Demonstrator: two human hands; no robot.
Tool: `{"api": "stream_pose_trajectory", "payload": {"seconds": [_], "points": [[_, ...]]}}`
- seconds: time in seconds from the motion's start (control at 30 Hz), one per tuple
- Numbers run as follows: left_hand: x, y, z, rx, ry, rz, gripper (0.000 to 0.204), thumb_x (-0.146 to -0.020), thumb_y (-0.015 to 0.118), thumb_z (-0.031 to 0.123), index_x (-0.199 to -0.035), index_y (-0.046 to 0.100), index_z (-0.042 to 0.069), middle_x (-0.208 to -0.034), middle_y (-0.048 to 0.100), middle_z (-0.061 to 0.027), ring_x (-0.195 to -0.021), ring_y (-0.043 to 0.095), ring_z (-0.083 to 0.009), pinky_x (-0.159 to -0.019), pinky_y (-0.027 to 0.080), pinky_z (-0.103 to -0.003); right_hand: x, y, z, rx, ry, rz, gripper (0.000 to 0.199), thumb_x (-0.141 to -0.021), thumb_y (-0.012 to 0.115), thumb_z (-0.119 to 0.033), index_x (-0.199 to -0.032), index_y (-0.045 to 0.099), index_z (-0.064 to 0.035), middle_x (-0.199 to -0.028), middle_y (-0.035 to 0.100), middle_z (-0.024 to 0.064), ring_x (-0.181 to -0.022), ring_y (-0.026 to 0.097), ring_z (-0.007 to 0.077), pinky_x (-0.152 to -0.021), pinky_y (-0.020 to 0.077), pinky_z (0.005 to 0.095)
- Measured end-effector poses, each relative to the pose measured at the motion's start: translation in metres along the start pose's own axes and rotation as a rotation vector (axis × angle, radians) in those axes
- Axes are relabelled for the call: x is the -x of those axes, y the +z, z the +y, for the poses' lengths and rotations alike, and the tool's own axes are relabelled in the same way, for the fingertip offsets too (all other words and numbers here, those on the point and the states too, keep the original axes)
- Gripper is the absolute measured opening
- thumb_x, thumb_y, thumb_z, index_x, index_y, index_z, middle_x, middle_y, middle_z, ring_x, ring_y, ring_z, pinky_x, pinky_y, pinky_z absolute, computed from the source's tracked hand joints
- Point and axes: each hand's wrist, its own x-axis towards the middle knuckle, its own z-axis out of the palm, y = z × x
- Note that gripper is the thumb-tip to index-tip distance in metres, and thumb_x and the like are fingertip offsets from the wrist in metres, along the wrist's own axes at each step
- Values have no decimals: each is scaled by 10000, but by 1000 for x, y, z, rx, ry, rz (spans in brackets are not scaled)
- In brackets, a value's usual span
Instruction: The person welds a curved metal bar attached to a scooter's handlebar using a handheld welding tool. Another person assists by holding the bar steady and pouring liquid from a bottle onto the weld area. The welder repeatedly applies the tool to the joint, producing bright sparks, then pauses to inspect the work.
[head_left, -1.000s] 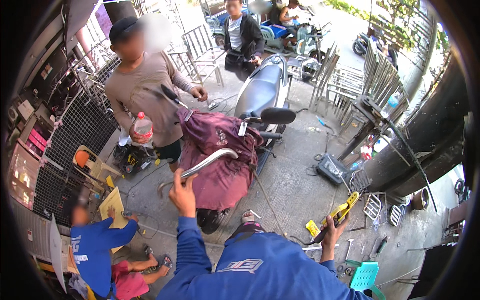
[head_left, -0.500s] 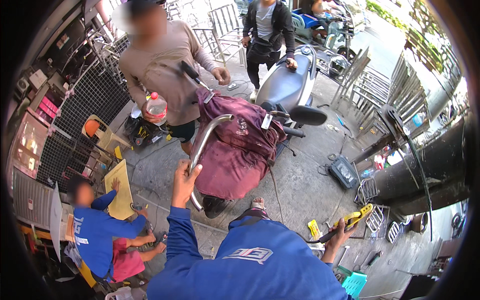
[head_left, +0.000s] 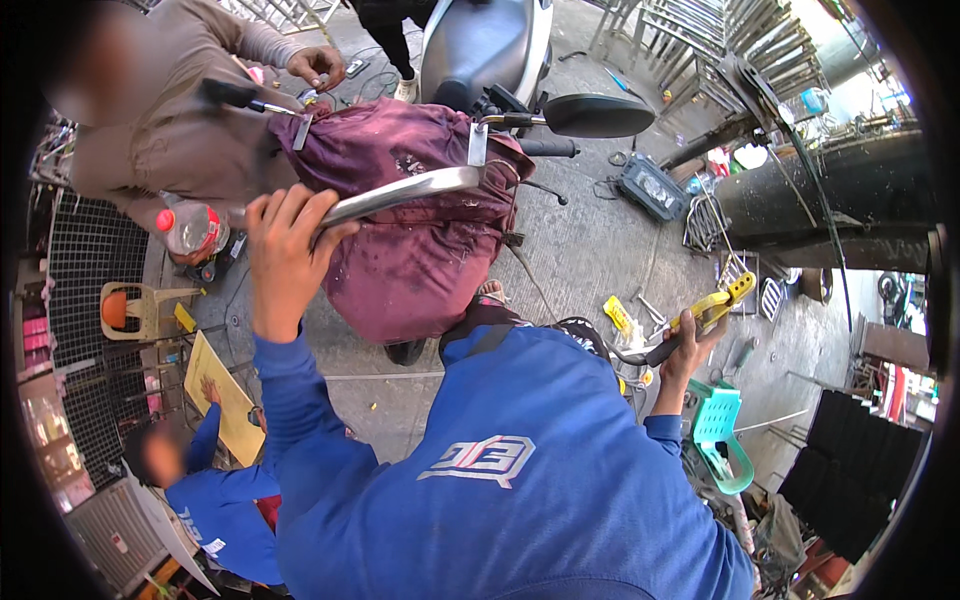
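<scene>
Left hand (head_left: 285,250) wrapped tight round a curved, polished metal bar (head_left: 400,192) — the bar lies across a stained maroon cloth (head_left: 420,235) covering the scooter (head_left: 480,45). Right hand (head_left: 690,345) closed round the black grip of a yellow tool (head_left: 705,315), held out to the side above the concrete. Bystander in brown clutches a clear plastic bottle (head_left: 190,228) — red cap, red label band.
</scene>
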Motion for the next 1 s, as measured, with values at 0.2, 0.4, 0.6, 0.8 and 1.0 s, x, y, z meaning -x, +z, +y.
{"api": "stream_pose_trajectory", "payload": {"seconds": [0.2, 0.4, 0.6, 0.8, 1.0], "points": [[-42, 67, -42, 182, 73, -40, 391, -944, 726, 314, -1312, 717, 181, -956, 620, -46, -929, 592, -268, -960, 406, -393, 13, -5, 8, 54, -4, 40, 983, -863, 855, -135, -1624, 233, -144, -1050, 597, 99, -649, 573, 145, -536, 509, 285], [-53, 102, -68, 157, 59, -11, 392, -965, 709, 368, -1305, 724, 174, -964, 618, -39, -929, 580, -247, -937, 384, -382, 27, -18, 6, 154, -14, 36, 1003, -844, 879, -161, -1637, 265, -130, -1352, 536, 119, -1007, 601, 185, -763, 542, 312], [-58, 122, -75, 158, 74, -55, 399, -969, 699, 420, -1276, 733, 168, -956, 606, -30, -934, 571, -230, -941, 365, -382, 35, -9, -16, 491, -142, -13, 1252, -706, 940, -442, -1674, 222, -103, -1530, 414, 140, -1260, 545, 279, -1045, 486, 407], [-63, 127, -76, 163, 62, -48, 372, -956, 716, 416, -1227, 753, 165, -933, 595, -28, -905, 563, -223, -923, 361, -373, 45, 10, -62, 525, 41, -215, 1344, -612, 977, -435, -1665, 208, -111, -1425, 498, 142, -1197, 580, 267, -1010, 497, 394], [-66, 128, -74, 145, 76, -46, 366, -941, 733, 423, -1198, 762, 165, -912, 590, -17, -882, 564, -213, -914, 360, -372, 48, 19, -89, 456, 121, -341, 1450, -509, 1018, -389, -1648, 152, -150, -1145, 593, 114, -1017, 610, 228, -872, 518, 360]]}}
